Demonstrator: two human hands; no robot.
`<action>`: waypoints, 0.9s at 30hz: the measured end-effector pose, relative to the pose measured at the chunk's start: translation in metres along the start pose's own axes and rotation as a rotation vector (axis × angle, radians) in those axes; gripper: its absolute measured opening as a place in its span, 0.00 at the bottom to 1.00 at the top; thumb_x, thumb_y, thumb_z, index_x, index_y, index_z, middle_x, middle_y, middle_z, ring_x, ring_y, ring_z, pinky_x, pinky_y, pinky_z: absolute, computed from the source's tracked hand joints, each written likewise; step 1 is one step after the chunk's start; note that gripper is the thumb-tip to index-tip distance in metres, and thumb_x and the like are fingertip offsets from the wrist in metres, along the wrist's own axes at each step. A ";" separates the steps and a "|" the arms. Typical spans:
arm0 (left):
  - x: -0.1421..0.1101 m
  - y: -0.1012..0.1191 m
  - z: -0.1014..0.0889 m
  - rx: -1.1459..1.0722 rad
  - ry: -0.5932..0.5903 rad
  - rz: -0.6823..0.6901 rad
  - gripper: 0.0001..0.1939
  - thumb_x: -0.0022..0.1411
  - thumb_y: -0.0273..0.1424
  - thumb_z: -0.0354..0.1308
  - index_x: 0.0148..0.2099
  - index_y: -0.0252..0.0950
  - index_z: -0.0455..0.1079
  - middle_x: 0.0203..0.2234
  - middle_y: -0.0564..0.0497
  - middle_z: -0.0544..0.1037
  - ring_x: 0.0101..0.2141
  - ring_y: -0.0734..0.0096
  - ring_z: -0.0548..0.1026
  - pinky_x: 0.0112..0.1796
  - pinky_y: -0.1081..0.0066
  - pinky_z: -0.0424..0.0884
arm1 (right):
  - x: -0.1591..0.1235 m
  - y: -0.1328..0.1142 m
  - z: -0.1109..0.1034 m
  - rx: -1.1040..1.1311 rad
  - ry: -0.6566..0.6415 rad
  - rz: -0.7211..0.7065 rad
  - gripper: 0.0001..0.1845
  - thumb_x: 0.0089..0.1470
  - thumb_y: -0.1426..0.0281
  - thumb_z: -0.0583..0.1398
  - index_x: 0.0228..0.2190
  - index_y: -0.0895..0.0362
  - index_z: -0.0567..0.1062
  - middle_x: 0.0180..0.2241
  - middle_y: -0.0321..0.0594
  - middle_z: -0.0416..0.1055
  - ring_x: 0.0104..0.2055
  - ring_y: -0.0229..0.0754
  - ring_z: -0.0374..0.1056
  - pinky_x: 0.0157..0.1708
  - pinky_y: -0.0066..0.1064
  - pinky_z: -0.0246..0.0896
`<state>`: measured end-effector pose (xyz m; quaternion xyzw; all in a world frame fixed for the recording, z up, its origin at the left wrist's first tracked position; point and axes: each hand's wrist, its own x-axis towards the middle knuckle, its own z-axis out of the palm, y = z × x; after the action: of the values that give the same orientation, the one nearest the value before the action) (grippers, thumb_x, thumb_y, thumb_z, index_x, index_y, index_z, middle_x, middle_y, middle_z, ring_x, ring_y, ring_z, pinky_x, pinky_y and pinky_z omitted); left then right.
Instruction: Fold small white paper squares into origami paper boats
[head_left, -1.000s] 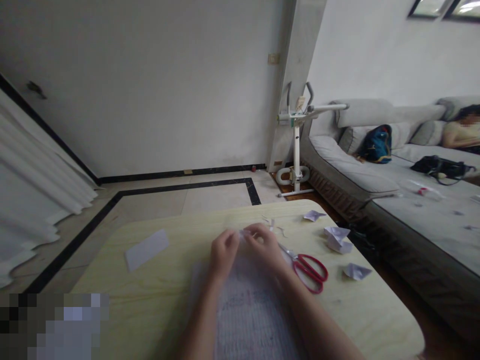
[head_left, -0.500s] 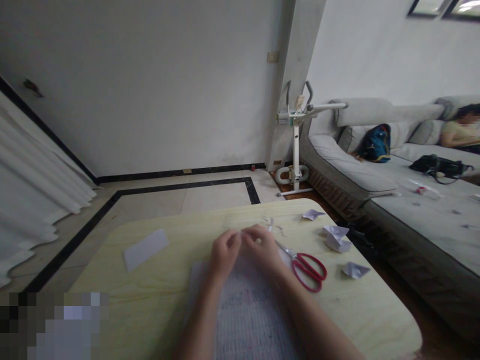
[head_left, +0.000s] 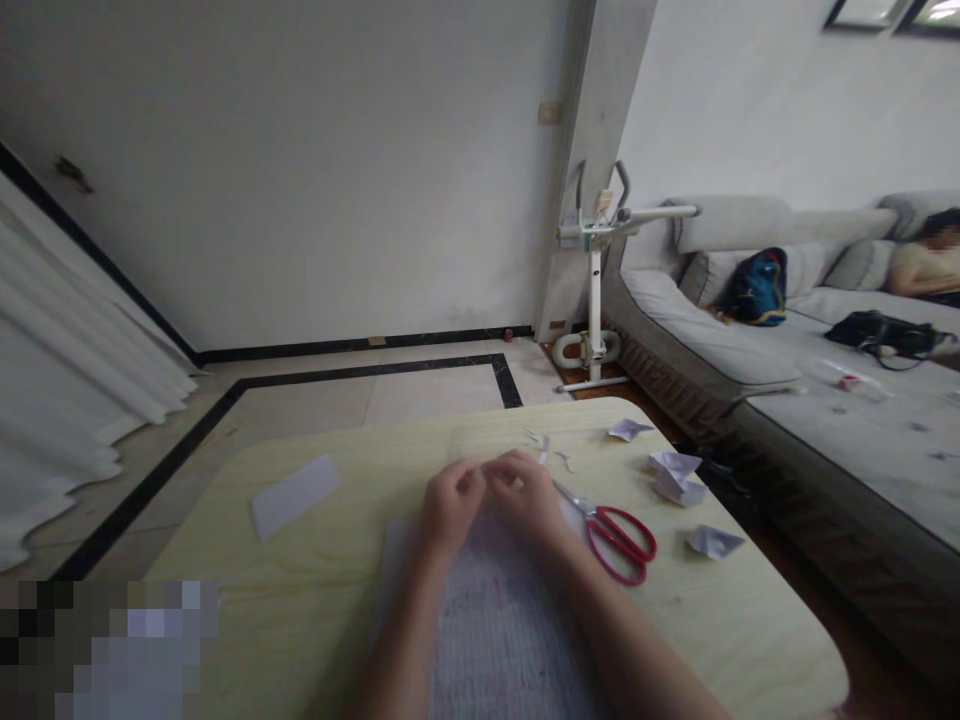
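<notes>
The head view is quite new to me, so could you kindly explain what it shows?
There is no robot here: one camera, worn on a person's head, looks forward and down at their bare left hand and right hand. These come together near the far end of a written sheet; anything pinched between them is too hidden to tell. On the pale table, a plain white paper lies left, red-handled scissors right, folded paper pieces farther right, and scraps beyond the right hand.

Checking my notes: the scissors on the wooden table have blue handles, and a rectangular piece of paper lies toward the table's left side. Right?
Not quite: the head view shows the scissors are red-handled. The rectangular piece of paper does lie toward the left of the wooden table.
</notes>
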<state>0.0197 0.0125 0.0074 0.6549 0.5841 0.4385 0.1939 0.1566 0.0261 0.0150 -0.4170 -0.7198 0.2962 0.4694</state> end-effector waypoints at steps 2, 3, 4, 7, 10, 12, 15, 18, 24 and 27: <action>-0.001 0.001 -0.001 0.086 0.011 0.021 0.10 0.59 0.30 0.48 0.29 0.35 0.69 0.23 0.52 0.73 0.26 0.72 0.70 0.29 0.76 0.63 | 0.000 -0.001 0.000 -0.013 -0.012 -0.018 0.08 0.48 0.77 0.59 0.29 0.56 0.77 0.27 0.38 0.70 0.30 0.37 0.65 0.31 0.26 0.59; -0.001 0.002 -0.001 0.131 0.019 0.035 0.10 0.59 0.29 0.48 0.28 0.35 0.68 0.22 0.52 0.72 0.26 0.72 0.70 0.29 0.75 0.63 | 0.000 -0.001 0.000 -0.019 -0.015 -0.020 0.08 0.48 0.77 0.59 0.30 0.56 0.77 0.28 0.38 0.70 0.30 0.37 0.65 0.31 0.26 0.59; -0.001 0.003 -0.002 0.169 0.027 0.048 0.10 0.59 0.29 0.48 0.27 0.36 0.68 0.22 0.52 0.72 0.26 0.72 0.70 0.30 0.75 0.63 | -0.001 -0.001 0.001 -0.024 -0.013 -0.015 0.08 0.48 0.77 0.59 0.30 0.56 0.77 0.28 0.38 0.71 0.30 0.37 0.65 0.31 0.26 0.59; -0.002 0.006 -0.002 0.223 0.028 0.084 0.10 0.59 0.29 0.48 0.28 0.36 0.68 0.24 0.50 0.73 0.27 0.71 0.71 0.31 0.74 0.63 | 0.000 -0.001 0.001 -0.026 0.008 0.043 0.07 0.48 0.76 0.58 0.29 0.57 0.77 0.27 0.38 0.71 0.29 0.37 0.65 0.30 0.26 0.59; -0.003 0.008 -0.002 0.218 -0.003 0.109 0.10 0.60 0.29 0.48 0.31 0.36 0.69 0.26 0.49 0.74 0.28 0.69 0.71 0.32 0.73 0.63 | 0.000 0.000 0.001 -0.021 0.031 0.120 0.07 0.48 0.75 0.58 0.28 0.57 0.76 0.26 0.38 0.72 0.28 0.37 0.65 0.28 0.26 0.58; -0.003 0.009 -0.001 0.202 -0.021 0.110 0.10 0.61 0.30 0.47 0.32 0.36 0.69 0.26 0.48 0.75 0.29 0.68 0.72 0.32 0.73 0.63 | 0.000 0.000 0.001 -0.016 0.039 0.153 0.07 0.48 0.74 0.57 0.28 0.57 0.76 0.26 0.38 0.72 0.28 0.37 0.66 0.28 0.26 0.58; -0.004 0.009 -0.001 0.163 -0.028 0.087 0.11 0.61 0.29 0.45 0.33 0.36 0.69 0.27 0.48 0.75 0.30 0.68 0.72 0.32 0.73 0.64 | 0.000 0.000 0.002 -0.007 0.054 0.170 0.07 0.48 0.73 0.57 0.27 0.58 0.76 0.26 0.38 0.73 0.28 0.37 0.66 0.28 0.26 0.59; -0.005 0.009 -0.001 0.147 -0.031 0.080 0.11 0.61 0.29 0.46 0.34 0.36 0.70 0.28 0.48 0.75 0.31 0.67 0.73 0.33 0.73 0.64 | -0.001 -0.002 0.002 0.000 0.055 0.185 0.07 0.48 0.73 0.57 0.26 0.58 0.76 0.25 0.37 0.73 0.28 0.37 0.66 0.28 0.25 0.58; -0.005 0.009 -0.001 0.075 -0.058 0.094 0.11 0.61 0.29 0.46 0.36 0.36 0.71 0.30 0.48 0.76 0.33 0.67 0.73 0.35 0.72 0.66 | 0.002 -0.002 0.002 0.007 0.099 0.226 0.08 0.46 0.74 0.56 0.24 0.58 0.75 0.23 0.36 0.72 0.27 0.37 0.65 0.26 0.25 0.57; -0.004 0.008 0.000 -0.011 -0.017 0.060 0.11 0.61 0.29 0.47 0.37 0.37 0.71 0.31 0.49 0.77 0.34 0.68 0.73 0.36 0.72 0.66 | 0.004 0.000 0.001 0.087 0.139 0.247 0.07 0.46 0.73 0.56 0.23 0.59 0.74 0.22 0.36 0.71 0.27 0.37 0.65 0.27 0.25 0.58</action>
<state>0.0244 0.0067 0.0124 0.6747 0.5602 0.4418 0.1890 0.1546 0.0299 0.0161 -0.5011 -0.6152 0.3531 0.4957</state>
